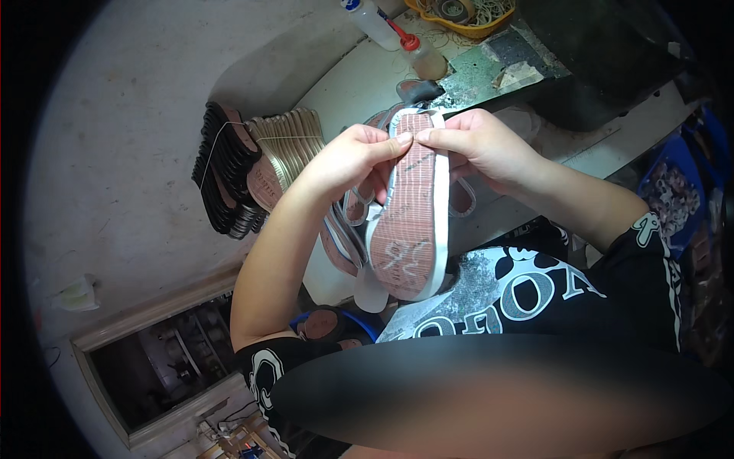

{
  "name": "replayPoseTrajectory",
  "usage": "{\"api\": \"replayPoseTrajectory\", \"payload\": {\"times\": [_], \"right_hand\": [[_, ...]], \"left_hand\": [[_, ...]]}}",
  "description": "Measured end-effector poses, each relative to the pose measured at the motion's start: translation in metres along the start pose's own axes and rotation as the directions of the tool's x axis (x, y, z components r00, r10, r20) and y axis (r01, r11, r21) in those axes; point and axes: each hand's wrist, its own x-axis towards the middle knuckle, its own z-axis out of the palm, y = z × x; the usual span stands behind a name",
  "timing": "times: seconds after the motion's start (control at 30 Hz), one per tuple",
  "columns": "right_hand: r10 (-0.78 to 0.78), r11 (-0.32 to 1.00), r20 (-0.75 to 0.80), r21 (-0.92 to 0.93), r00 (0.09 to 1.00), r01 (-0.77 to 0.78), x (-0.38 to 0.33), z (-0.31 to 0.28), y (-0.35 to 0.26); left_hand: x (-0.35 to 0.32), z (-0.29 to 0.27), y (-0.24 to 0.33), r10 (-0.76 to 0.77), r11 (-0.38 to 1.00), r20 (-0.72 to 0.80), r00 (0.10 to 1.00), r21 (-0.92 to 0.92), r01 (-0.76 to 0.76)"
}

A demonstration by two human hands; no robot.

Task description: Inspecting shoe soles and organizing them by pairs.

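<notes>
At a white workbench (359, 84), a bound stack of insoles (245, 164) lies at nine o'clock of the work. A pink insole board on a white-rimmed sole (409, 214) is held upright at centre. Left hand (348, 157) and right hand (482, 145) pinch its top edge, fingers closed. Judged mid-fitting; pressing the edges down evenly comes next.

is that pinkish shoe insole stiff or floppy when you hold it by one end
Probably thin and fairly light: both hands pinch the insole at its top edge with fingertips only. It likely flexes but isn't limp, since it hangs nearly straight with a slight curve. Its rough-looking woven face probably grips well.
</notes>
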Motion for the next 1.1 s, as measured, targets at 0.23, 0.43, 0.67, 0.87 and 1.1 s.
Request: {"api": "replayPoseTrajectory", "payload": {"times": [0.23,0.43,0.67,0.87,1.1], "right_hand": [[-0.081,0.982,-0.031,0.17,0.996,0.085,0.009,0.014,0.007],[-0.124,0.972,-0.046,0.195,0.991,0.13,0.01,0.005,0.01],[0.049,0.992,-0.001,-0.113,0.999,-0.049,-0.022,-0.011,-0.013],[0.213,0.962,0.143,-0.204,0.966,-0.182,-0.07,-0.013,-0.008],[0.174,0.984,0.038,0.031,0.984,-0.175,-0.055,0.006,-0.003]], "left_hand": [[0.009,-0.016,-0.008,0.097,0.995,-0.07,0.993,-0.019,-0.099],[0.005,-0.002,-0.003,0.058,0.995,-0.102,0.993,-0.078,-0.066],[0.003,0.008,0.003,-0.012,0.999,-0.001,1.0,-0.053,0.012],[0.001,0.006,0.005,0.01,0.999,-0.028,1.0,0.046,-0.009],[0.016,-0.013,-0.007,0.198,0.976,-0.276,0.941,0.147,-0.163]]}}
